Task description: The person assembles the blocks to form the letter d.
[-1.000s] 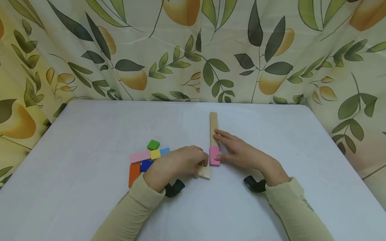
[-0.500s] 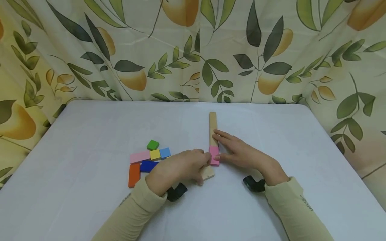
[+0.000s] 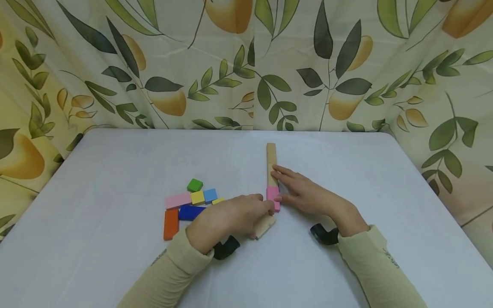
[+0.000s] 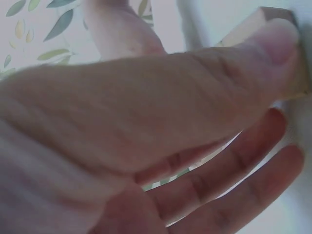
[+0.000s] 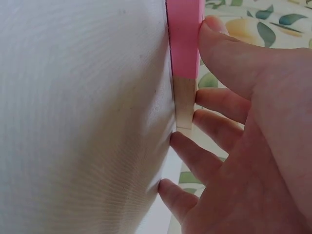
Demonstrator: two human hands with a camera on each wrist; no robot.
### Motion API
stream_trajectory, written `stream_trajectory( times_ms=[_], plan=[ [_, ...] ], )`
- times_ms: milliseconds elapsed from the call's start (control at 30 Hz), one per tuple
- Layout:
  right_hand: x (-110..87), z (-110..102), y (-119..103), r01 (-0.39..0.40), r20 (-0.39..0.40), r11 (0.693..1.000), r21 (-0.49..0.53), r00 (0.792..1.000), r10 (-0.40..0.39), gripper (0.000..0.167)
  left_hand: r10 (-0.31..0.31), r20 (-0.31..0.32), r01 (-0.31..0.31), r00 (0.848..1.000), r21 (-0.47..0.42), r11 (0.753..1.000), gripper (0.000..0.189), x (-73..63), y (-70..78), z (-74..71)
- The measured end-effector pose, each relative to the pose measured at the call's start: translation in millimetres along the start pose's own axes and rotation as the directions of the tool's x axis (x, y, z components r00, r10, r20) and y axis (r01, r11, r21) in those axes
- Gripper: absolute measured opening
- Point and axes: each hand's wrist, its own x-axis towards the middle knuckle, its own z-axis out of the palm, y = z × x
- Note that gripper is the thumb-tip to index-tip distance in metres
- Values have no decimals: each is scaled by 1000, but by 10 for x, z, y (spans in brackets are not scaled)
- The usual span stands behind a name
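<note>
In the head view my left hand (image 3: 236,214) pinches a plain wooden block (image 3: 265,226), set at a slant just below the near end of a straight row. The left wrist view has the thumb pressed on that block (image 4: 301,80); the fingertips behind it are partly hidden. The row runs away from me: a pink block (image 3: 272,193) at the near end, plain wood (image 3: 271,156) beyond. My right hand (image 3: 308,196) lies along the row's right side with fingers extended. Its thumb touches the pink block (image 5: 184,41), and fingertips rest against the wooden part (image 5: 185,100).
Left of my left hand lie loose blocks: green (image 3: 194,185), light pink (image 3: 178,200), yellow (image 3: 198,197), light blue (image 3: 210,195), dark blue (image 3: 191,212) and orange-red (image 3: 171,224). Another yellow block (image 3: 218,200) is mostly behind the hand. A patterned curtain (image 3: 231,64) hangs behind the white table (image 3: 115,171).
My left hand has shifted a little right and nearer to me, turning the wooden block to a slant below the pink one. My right hand has stayed in place against the row.
</note>
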Motion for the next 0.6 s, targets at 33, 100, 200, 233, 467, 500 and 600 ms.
stream_trajectory(
  times_ms=[33, 100, 200, 233, 467, 500, 600],
  plan=[
    [6, 3, -3, 3, 0, 1000, 0, 1000, -3, 71, -2, -10, 2, 1000, 5, 1000, 61, 0, -2, 6],
    [15, 10, -11, 11, -3, 1000, 0, 1000, -11, 69, -4, -30, 5, 1000, 18, 1000, 62, 3, -8, 17],
    [7, 1, -7, 39, -13, 999, -8, 999, -39, 65, -4, -52, 5, 999, 16, 1000, 61, 21, 4, 24],
    [6, 3, -8, 47, -15, 999, -11, 999, -47, 64, -6, -57, 6, 998, 12, 1000, 60, 24, 4, 31],
    [-2, -9, -18, 63, -22, 998, -32, 998, -63, 59, -24, -103, 26, 994, 20, 999, 71, 51, 44, 83],
    [-3, -10, -20, 57, -20, 998, -32, 998, -57, 59, -26, -111, 29, 993, 30, 999, 73, 58, 54, 93],
    [-6, -15, -22, 48, -18, 998, -28, 999, -49, 59, -29, -138, 40, 990, 78, 996, 79, 81, 86, 120]
  ],
)
